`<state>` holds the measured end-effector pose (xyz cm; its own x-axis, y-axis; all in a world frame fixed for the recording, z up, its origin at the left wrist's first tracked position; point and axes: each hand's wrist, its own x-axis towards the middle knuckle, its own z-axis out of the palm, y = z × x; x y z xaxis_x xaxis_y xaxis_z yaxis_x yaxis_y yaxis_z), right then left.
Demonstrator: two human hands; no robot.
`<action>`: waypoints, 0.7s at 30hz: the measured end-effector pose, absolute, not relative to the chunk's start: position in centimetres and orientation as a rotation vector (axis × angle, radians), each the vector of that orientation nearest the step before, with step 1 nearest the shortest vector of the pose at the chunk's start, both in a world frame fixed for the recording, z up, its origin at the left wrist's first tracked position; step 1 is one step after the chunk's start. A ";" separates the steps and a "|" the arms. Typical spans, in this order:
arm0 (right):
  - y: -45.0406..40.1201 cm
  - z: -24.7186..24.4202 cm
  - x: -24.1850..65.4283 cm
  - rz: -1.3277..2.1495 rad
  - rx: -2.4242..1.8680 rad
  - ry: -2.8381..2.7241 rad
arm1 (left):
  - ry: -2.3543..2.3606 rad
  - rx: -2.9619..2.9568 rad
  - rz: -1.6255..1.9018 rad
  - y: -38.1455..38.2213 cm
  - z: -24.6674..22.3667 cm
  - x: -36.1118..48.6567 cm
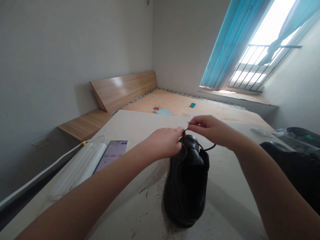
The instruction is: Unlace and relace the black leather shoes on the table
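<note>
A black leather shoe [175, 193] stands on the pale tabletop, its heel toward me and its toe hidden behind my hands. My left hand [166, 142] is closed at the shoe's left eyelet flap, with a dark shoelace [210, 148] coming out at its fingertips. Over the front of the shoe, my right hand [206, 128] pinches the lace near its end. Part of the lace loops out to the right below that hand and runs back to the right flap. The shoe's tongue shows between the two flaps.
Left of the shoe lie a phone [115, 148] showing a timer and a white power strip [81, 166] with a cable. Another black shoe [282, 156] sits at the right edge beside a plastic bag [297, 133]. Behind the table [142, 121] is a wooden bed base [175, 100] with small cards.
</note>
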<state>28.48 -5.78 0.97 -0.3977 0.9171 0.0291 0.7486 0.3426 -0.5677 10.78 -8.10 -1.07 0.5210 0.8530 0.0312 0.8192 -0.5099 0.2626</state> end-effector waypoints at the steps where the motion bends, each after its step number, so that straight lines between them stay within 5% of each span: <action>1: -6.1 1.6 28.6 0.716 -1.395 -2.143 | 1.395 2.512 0.270 -8.2 -0.7 10.6; 8: -8.3 3.2 28.4 0.737 -1.293 -2.138 | 1.286 2.338 0.841 -8.3 1.9 8.9; 13: -8.5 2.6 27.6 0.443 -1.447 -2.264 | 1.189 2.474 0.793 -8.7 2.5 8.7; 21: -8.1 2.1 27.0 0.603 -1.379 -2.062 | 1.354 2.459 0.948 -8.7 2.2 9.3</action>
